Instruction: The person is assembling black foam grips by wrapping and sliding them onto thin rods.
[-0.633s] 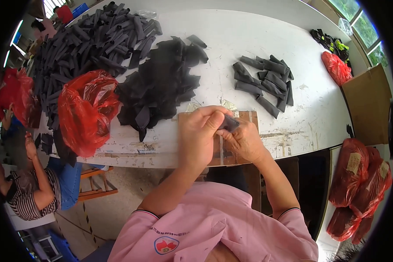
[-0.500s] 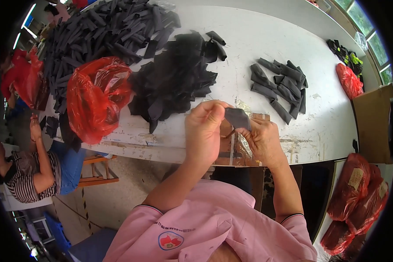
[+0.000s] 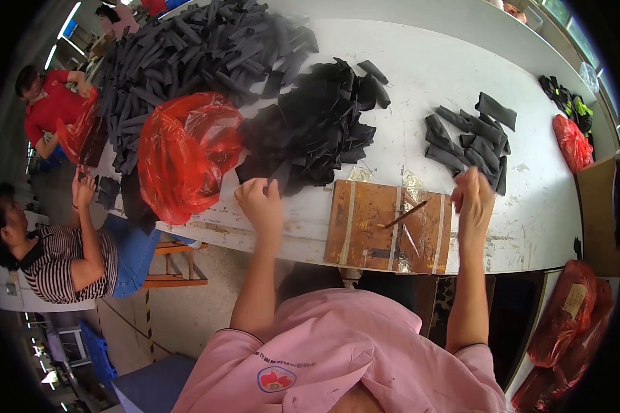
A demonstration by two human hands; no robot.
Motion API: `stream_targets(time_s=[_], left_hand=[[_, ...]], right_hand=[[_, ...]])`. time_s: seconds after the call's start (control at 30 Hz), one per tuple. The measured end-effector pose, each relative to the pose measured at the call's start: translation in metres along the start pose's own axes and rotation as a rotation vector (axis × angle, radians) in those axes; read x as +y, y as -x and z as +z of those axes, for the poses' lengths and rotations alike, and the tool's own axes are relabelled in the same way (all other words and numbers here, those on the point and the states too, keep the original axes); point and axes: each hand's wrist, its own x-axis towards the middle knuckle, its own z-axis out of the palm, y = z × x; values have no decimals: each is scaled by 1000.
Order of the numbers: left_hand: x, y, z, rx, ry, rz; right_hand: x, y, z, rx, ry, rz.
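My left hand (image 3: 262, 203) lies on the white table (image 3: 420, 76) with its fingers curled at the near edge of a heap of flat black pieces (image 3: 313, 131); whether it grips one is hidden. My right hand (image 3: 474, 196) is at the near edge of a small pile of folded dark grey pieces (image 3: 472, 141), and nothing shows in it. Between my hands lies a taped brown wooden board (image 3: 365, 227) with a thin stick (image 3: 403, 215) on it.
A red plastic bag (image 3: 182, 155) sits left of the black heap, with a large pile of dark grey strips (image 3: 186, 55) behind it. Two people (image 3: 69, 255) sit at the table's left end. More red bags (image 3: 572, 141) lie at the right.
My hands were together over the board holding a dark piece. They have parted: the left went to the black heap, the right to the grey pile, and the piece is gone from them.
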Motion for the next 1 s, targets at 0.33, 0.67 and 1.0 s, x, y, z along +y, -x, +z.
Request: stream_targets(time_s=[0.33,0.67,1.0], left_hand=[[93,69,-68,-590,1234,-802],[91,87,-67,-643,1403,-679],[92,85,-68,-674,1278,-664]], right_hand=[[21,108,94,-763,-1159,842],[11,108,83,-504,-1085,769],[15,111,87,-410,-1051,734]])
